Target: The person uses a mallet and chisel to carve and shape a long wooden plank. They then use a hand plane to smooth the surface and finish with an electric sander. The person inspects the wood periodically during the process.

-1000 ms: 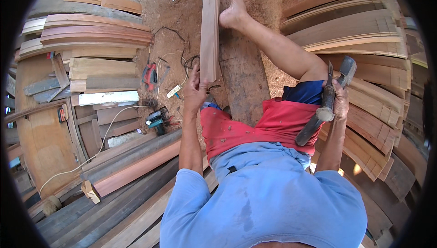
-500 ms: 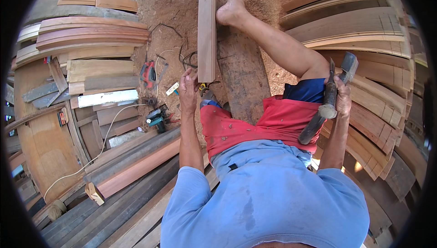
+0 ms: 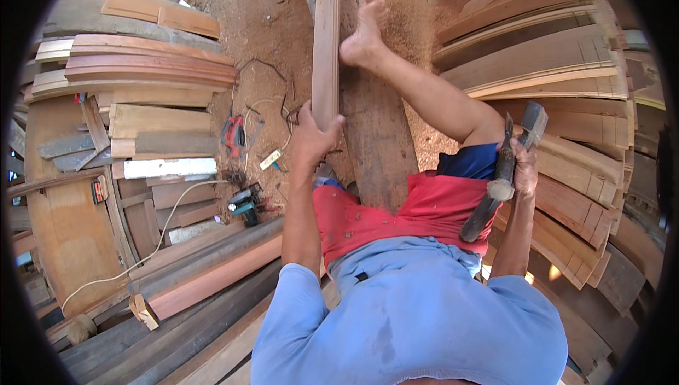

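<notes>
My left hand (image 3: 317, 130) grips the near end of a long, narrow wooden plank (image 3: 325, 53), which lies lengthwise over a wide weathered board (image 3: 375, 144). My right hand (image 3: 524, 166) is closed on a bundle of tools at my right thigh: a hammer-like tool (image 3: 531, 125) with a metal head and a chisel-like tool (image 3: 507, 129), with dark handles. How the handles overlap is hard to make out. My bare right foot (image 3: 359, 48) rests beside the plank on the board.
Stacks of planks (image 3: 141, 67) line the left, and more curve along the right (image 3: 544, 67). On the sawdust-covered dirt lie a red-and-black tool (image 3: 233, 135), a power strip (image 3: 270, 159), cords and a teal power tool (image 3: 244, 205). A plywood sheet (image 3: 67, 243) is at left.
My left hand has gone from loose fingers just under the plank's end to a grip around it. The surroundings sit slightly lower in the picture. My right hand still holds the tools.
</notes>
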A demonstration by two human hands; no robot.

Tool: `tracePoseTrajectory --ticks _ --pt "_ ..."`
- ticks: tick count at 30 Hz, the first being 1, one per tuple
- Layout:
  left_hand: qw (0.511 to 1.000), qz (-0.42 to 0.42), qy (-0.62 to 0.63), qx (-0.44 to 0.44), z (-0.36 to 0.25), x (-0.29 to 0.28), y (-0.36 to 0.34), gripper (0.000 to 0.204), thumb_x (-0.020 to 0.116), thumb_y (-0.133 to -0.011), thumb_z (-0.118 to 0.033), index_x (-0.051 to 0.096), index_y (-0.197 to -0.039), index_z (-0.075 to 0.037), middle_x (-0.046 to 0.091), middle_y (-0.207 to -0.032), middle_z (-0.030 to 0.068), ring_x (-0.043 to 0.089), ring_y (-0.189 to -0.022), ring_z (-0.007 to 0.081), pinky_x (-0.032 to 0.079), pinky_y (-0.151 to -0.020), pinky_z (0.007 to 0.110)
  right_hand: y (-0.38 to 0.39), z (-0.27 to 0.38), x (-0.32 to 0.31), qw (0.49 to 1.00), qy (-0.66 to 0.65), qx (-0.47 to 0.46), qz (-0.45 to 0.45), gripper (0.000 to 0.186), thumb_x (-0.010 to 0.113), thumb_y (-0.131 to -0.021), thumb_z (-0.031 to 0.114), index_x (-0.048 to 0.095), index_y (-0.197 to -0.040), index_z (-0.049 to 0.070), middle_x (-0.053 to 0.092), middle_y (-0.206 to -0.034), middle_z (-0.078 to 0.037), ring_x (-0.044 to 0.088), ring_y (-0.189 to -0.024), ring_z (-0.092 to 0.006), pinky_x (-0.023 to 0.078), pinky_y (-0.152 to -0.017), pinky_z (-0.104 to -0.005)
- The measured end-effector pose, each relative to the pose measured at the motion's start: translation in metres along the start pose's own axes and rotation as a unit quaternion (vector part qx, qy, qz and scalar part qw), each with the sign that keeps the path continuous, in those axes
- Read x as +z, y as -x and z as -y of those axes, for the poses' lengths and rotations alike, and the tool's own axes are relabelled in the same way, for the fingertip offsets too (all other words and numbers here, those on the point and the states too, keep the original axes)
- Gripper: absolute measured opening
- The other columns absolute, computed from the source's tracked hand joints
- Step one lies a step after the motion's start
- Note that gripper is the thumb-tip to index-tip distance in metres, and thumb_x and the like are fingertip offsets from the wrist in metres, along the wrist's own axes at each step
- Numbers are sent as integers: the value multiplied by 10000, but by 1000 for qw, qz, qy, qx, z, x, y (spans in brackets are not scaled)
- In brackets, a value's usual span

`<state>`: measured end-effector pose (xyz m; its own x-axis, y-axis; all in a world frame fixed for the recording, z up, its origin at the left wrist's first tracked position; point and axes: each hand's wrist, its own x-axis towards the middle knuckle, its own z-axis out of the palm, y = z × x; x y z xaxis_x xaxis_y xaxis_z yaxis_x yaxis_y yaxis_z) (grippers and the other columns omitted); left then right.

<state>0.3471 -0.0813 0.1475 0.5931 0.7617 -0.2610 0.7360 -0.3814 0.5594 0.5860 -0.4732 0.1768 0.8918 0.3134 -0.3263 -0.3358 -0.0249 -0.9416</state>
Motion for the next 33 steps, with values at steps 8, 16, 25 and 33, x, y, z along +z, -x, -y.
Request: tracePoseTrajectory --ticks 8,16,25,33 --pt "994 -66 47 80 45 11 -21 881 790 -775 -336 344 -1456 -2 642 -1195 329 653 -1103 466 515 -968 490 0 -1 -1 999 -26 14 25 296 767 -887 274 688 -893 -10 701 -775 -75 640 -630 -124 526 -563 -269" --pt "945 62 320 -6 108 -5 -51 722 745 -849 -270 430 -1432 17 617 -1272 177 631 -1124 264 512 -958 400 -4 -7 -6 999 -24 1 25 336 765 -886 307 693 -929 -19 707 -786 -89 653 -643 -138 544 -589 -285" --pt "844 130 519 -42 120 67 -41 698 713 -876 -408 463 -1435 -71 620 -1259 87 627 -1087 215 527 -917 404 -2 -1 -1 1000 26 8 5 305 718 -922 312 702 -883 10 693 -763 -53 615 -625 -112 497 -576 -270" --pt "839 106 533 -27 98 67 -35 800 557 -993 -579 357 -1534 -26 483 -1476 145 442 -1368 243 333 -1150 372 0 0 -8 999 41 -17 14 275 717 -905 277 651 -950 14 689 -795 -66 619 -660 -134 505 -604 -302"
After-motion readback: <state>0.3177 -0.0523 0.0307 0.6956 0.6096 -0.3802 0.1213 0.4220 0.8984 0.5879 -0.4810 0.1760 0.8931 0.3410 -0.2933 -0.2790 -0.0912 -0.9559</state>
